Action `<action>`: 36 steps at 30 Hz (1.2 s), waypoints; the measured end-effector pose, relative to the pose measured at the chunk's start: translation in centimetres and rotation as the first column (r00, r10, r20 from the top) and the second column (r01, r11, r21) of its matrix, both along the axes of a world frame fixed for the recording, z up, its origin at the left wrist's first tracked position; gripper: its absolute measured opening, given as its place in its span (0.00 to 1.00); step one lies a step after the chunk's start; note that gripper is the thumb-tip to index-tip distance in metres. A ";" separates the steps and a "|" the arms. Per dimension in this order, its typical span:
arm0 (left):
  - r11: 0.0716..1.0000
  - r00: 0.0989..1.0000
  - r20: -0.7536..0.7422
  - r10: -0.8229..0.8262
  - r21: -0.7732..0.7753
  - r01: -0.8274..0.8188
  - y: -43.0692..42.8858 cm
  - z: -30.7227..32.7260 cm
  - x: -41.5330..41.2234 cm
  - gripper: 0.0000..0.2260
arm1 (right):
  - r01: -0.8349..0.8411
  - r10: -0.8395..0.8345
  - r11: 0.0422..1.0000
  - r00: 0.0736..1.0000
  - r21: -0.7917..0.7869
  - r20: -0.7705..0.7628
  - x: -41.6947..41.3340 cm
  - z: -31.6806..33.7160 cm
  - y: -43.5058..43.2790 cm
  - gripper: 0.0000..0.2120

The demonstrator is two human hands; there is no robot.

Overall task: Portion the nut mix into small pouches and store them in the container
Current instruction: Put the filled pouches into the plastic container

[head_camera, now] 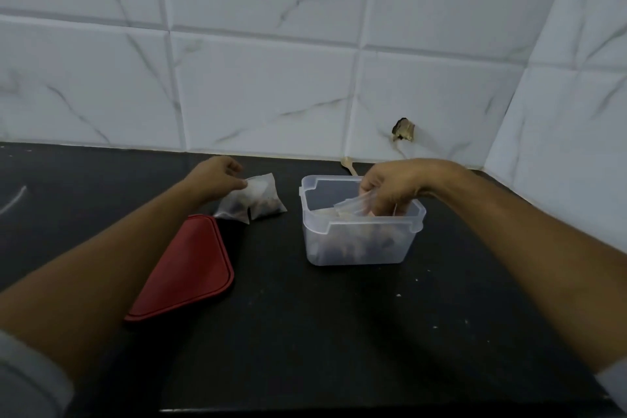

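Two filled pouches [251, 202] lie on the counter [305, 332], the left hand [217, 180] pinching one's top edge. Right hand [390, 188] grips another pouch [353, 205] inside the clear container [359, 241]; its contents are blurred.

Black counter [339, 332] bearing a red lid [190, 268], two filled pouches [252, 202], a clear container [359, 241], and a wooden spoon [349, 166] at its back edge.

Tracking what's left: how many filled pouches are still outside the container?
2, side by side on the counter left of the container: one pouch pinched by the left hand, the other pouch beside it. Those inside the container are too blurred to count.
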State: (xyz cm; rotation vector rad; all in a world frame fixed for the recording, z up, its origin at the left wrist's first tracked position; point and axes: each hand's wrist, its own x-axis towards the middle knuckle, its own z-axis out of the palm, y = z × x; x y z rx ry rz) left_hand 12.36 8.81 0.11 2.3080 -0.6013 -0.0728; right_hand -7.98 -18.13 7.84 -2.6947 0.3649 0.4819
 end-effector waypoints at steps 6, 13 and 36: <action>0.979 0.996 0.083 -0.031 0.202 0.013 0.0 -0.7 0.2 0.24 | -0.028 0.029 0.926 1.000 -0.376 -0.002 0.2 -1.2 2.0 0.12; 0.978 0.990 0.143 -0.007 0.205 -0.023 0.9 0.0 0.4 0.10 | 0.059 -0.039 0.969 0.995 -0.240 0.088 -0.3 1.4 1.5 0.22; 0.924 0.965 -0.242 -0.105 -0.382 0.005 -1.7 4.0 -3.0 0.11 | 0.069 -0.247 0.935 0.830 0.347 0.501 0.7 2.6 2.8 0.06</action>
